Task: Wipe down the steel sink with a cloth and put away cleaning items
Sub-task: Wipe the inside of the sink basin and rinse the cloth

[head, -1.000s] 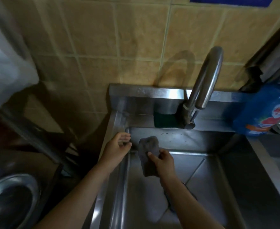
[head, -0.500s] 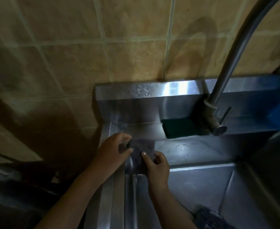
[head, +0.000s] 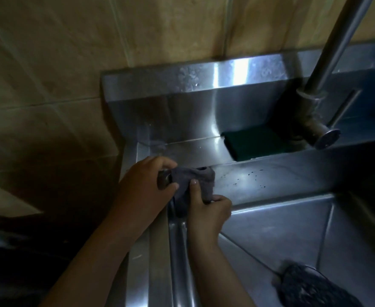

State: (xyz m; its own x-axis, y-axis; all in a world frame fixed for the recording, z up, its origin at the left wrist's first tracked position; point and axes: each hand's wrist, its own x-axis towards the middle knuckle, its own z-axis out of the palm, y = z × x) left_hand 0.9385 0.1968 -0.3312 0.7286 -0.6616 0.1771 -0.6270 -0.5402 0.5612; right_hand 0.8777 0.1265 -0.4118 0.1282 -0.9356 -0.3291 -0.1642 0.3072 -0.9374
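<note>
A small grey cloth point(head: 195, 180) lies bunched over the back left corner of the steel sink point(head: 270, 185). My left hand point(head: 144, 187) pinches the cloth's left end against the sink's rim. My right hand point(head: 206, 211) grips the cloth's lower right part, with the thumb pressed on it. A dark green scouring pad point(head: 257, 142) rests on the ledge behind the basin, beside the tap base. A dark mesh scrubber point(head: 310, 286) lies in the basin at the lower right.
The steel tap point(head: 328, 69) rises at the upper right, its lever point(head: 328, 138) pointing toward me. Small dark specks dot the sink's back inner wall point(head: 248, 176). Beige wall tiles point(head: 93, 52) stand behind the raised steel backsplash point(head: 204, 76). The area left of the sink is dark.
The view has closed in on the sink's back left corner. The cloth went from inside the basin up onto the corner rim, and my left hand now holds it too.
</note>
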